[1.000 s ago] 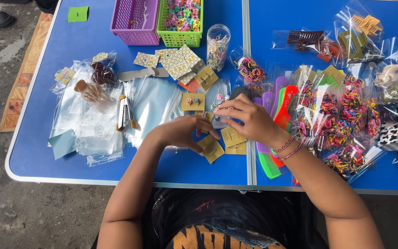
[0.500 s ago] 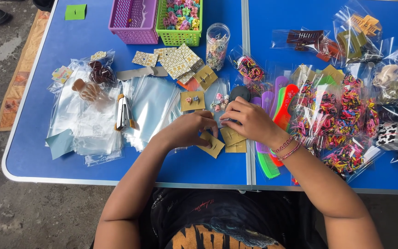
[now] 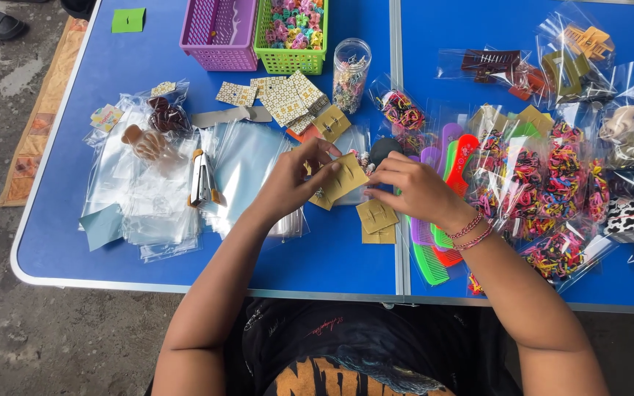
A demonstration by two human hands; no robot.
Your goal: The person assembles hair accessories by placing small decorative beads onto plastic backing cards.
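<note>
While the blue table (image 3: pixel 75 249) is being looked down on from above, a tan card (image 3: pixel 343 178) (with small clips on it) is being pinched at centre frame by the left hand (image 3: pixel 295 180), fingers closed on its left edge. The card's right edge is being touched by the right hand (image 3: pixel 412 187), fingertips together. More tan cards (image 3: pixel 377 218) are lying just below.
</note>
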